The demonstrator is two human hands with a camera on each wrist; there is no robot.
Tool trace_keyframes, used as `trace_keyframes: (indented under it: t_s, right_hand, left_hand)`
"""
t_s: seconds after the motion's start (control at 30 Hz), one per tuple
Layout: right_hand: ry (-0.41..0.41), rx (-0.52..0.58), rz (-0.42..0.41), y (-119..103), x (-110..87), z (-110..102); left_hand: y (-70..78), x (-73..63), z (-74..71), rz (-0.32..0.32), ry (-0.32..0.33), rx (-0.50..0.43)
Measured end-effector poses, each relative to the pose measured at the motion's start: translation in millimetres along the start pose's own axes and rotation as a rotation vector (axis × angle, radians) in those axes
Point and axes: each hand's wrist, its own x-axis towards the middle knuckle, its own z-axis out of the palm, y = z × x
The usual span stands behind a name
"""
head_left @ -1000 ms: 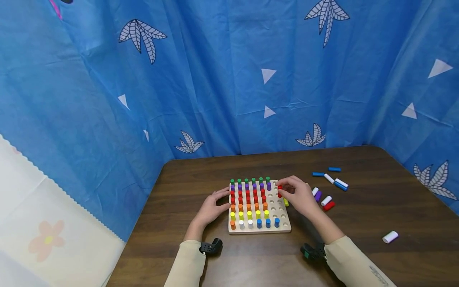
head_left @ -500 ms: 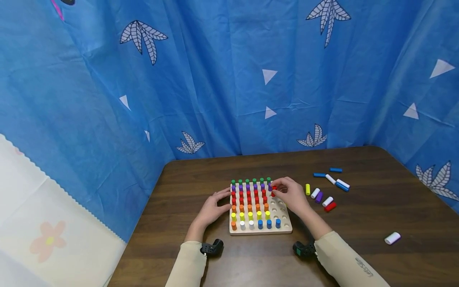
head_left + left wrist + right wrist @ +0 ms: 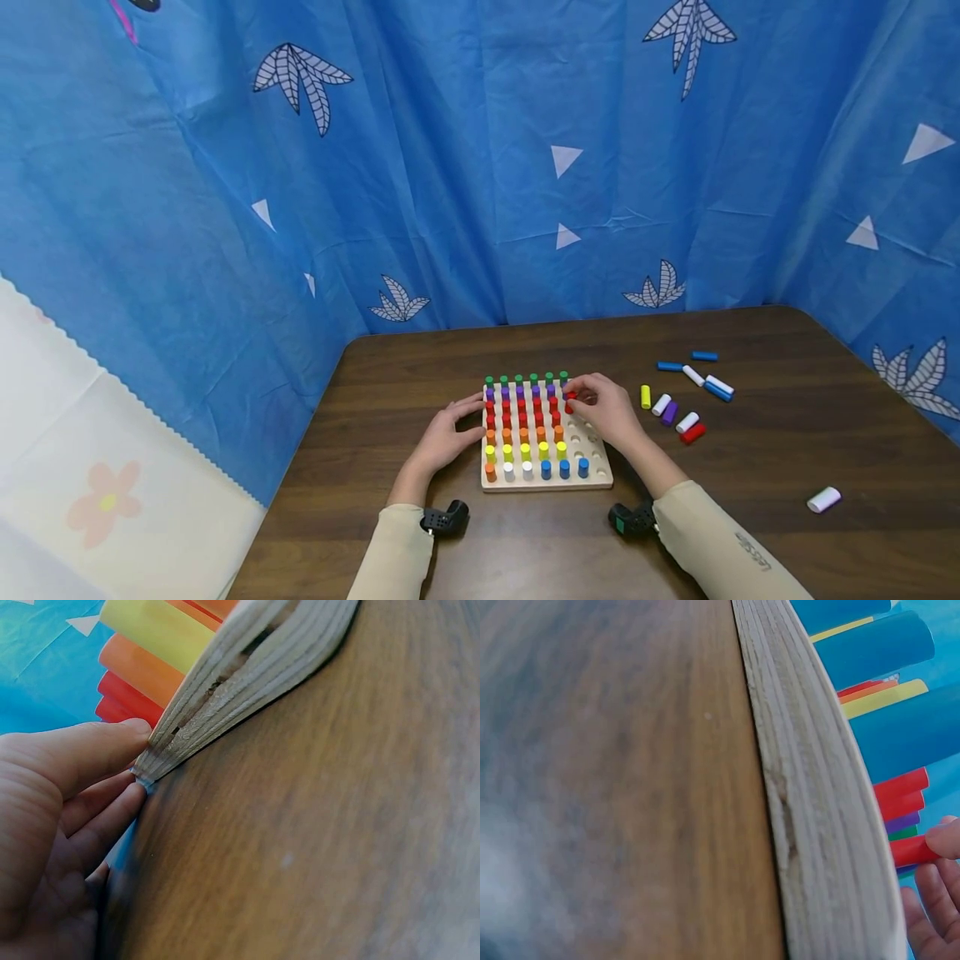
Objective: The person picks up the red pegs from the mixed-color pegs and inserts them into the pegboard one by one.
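Note:
A wooden pegboard (image 3: 551,487) lies on the table, filled with rows of coloured pegs: green at the back, then purple, red, orange and yellow, with a mixed front row. My right hand (image 3: 609,414) pinches a red peg (image 3: 571,404) between thumb and fingers, upright at the right end of a red row. The right wrist view shows the red peg (image 3: 912,850) close to the board's top; its lower end is hidden. My left hand (image 3: 444,437) rests its thumb and extended fingers against the board's left edge, as the left wrist view confirms at the board's side (image 3: 247,682).
Right of the board lie loose pegs: a yellow peg (image 3: 646,397), a purple peg (image 3: 670,413), a red peg (image 3: 693,433), and several white and blue ones. One white peg (image 3: 823,500) lies apart, nearer the front. A blue curtain (image 3: 480,167) hangs behind the table.
My right hand has moved left with the red peg and lowered it at the row's end. The loose yellow peg has come into full view. My left hand has stayed at the board's edge.

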Motion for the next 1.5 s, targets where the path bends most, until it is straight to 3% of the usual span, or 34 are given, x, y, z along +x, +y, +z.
trace_keyframes:
  t_s: [0.83, 1.13, 1.5]
  right_hand:
    - [-0.028, -0.028, -0.03, -3, -4.0, -3]
    - [-0.015, -0.035, -0.085, -8, -11.0, -16]
    - [-0.006, -0.005, -0.092, -21, -25.8, -34]
  left_hand:
    - [-3.9, 1.4, 0.1, 0.005, -0.007, 0.001]
    - [-4.9, 4.1, 0.9, 0.011, -0.007, 0.013]
    - [-3.2, 1.8, 2.0, -0.008, 0.004, 0.007]
